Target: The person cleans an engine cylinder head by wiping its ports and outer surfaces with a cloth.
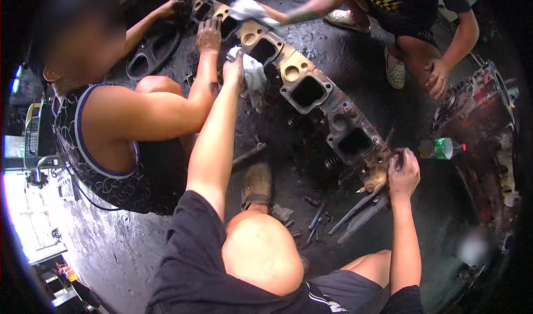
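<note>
A long, narrow metal engine casting [335,119] with rectangular openings and round holes runs diagonally from the top centre to the lower right. My left hand [234,68] is closed around a white rag [256,79], which hangs beside the casting's left edge. At the near end of the casting, the fingers of my right hand [404,174] curl over its dark tip. Close to this hand lies a brass-coloured round part [377,175] at the casting's end. Coil springs [345,174] show along the lower left side.
A co-worker's hand [209,34] rests on the casting's far part. Another person, at the top right, moves a white cloth [247,9] over it, blurred. Loose tools [317,220] and metal bars [358,214] lie nearby. A green-labelled bottle [443,148] lies beside a large rusty engine part [480,142].
</note>
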Demonstrator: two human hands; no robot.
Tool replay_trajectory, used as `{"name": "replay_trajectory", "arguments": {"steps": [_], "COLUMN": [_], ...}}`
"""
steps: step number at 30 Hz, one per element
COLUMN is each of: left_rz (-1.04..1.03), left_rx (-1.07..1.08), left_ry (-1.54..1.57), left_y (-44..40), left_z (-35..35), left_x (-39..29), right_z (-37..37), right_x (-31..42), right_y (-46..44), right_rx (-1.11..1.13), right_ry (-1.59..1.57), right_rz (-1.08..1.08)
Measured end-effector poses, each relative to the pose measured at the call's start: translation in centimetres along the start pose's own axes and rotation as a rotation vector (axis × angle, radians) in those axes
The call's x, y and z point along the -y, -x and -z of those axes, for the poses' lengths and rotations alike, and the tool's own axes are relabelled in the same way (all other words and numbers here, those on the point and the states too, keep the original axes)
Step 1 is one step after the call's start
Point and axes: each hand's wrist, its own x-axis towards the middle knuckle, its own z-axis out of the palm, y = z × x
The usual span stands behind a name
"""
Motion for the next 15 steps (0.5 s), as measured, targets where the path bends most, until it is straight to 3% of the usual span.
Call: {"name": "replay_trajectory", "arguments": {"steps": [1, 2, 4, 6, 8, 13, 15], "left_rz": [0.01, -0.008, -0.008, 0.053, 0.053, 0.094, 0.076], "left_rx": [0.103, 0.157, 0.262, 0.225, 0.147, 0.162, 0.14], "left_ry": [0.16, 0.125, 0.333, 0.399, 0.344, 0.356, 0.394], "left_y": [1.0, 1.6, -2.5, -6.9, -1.6, -1.2, 4.9], "left_z": [0.1, 0.3, -1.3, -2.7, -1.2, -2.9, -1.0], "left_x": [0.2, 0.1, 3.9, 6.7, 1.9, 4.7, -0.2], "right_z": [0.0, 0.1, 0.3, 0.6, 0.3, 0.2, 0.3], "right_x": [0.0, 0.1, 0.2, 0.5, 0.4, 0.2, 0.3], "right_y": [-0.2, -0.2, -0.1, -0.3, -0.3, -0.2, -0.2], "right_rx": [-0.005, -0.007, 0.004, 0.023, 0.02, 0.033, 0.034], "right_ry": [-0.01, -0.017, -0.021, -0.018, -0.029, -0.019, -0.012], "right_rz": [0.001, 0.001, -0.002, -0.006, -0.01, -0.014, -0.023]}}
